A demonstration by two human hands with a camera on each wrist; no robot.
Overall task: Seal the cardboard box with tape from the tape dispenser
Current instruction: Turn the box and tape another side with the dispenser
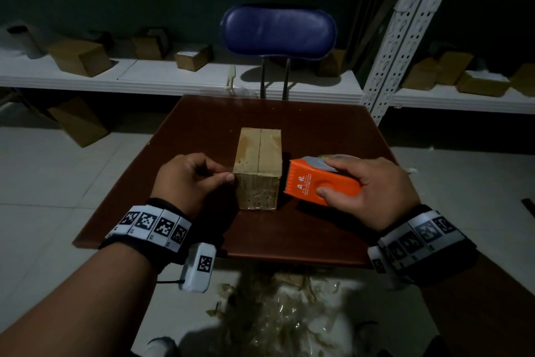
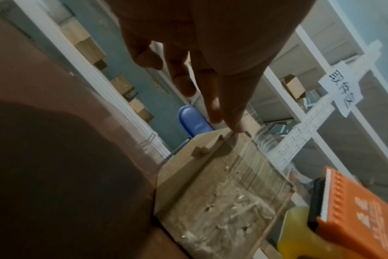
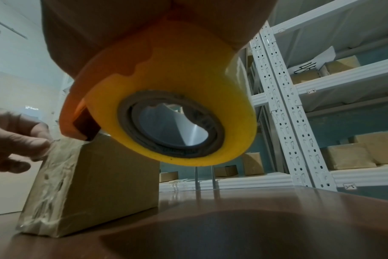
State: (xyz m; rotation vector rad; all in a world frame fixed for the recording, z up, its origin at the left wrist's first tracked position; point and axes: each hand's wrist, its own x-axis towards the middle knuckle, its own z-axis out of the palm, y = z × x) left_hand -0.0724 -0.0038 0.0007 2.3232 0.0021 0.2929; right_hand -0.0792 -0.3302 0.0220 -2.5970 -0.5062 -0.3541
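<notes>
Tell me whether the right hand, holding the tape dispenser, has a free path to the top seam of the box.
Probably yes. The right hand holds the tape dispenser just right of the box; the seam is bare, and the left hand sits at the near left corner.

table [image 1: 318, 229]: reddish-brown, square
chair [image 1: 278, 31]: blue padded backrest, behind table
shelving [image 1: 402, 38]: white metal, small cardboard boxes on it
floor: crumpled tape scraps [image 1: 283, 313]

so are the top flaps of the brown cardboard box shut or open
Shut: both flaps of the brown cardboard box lie flat, meeting at a centre seam.
</notes>
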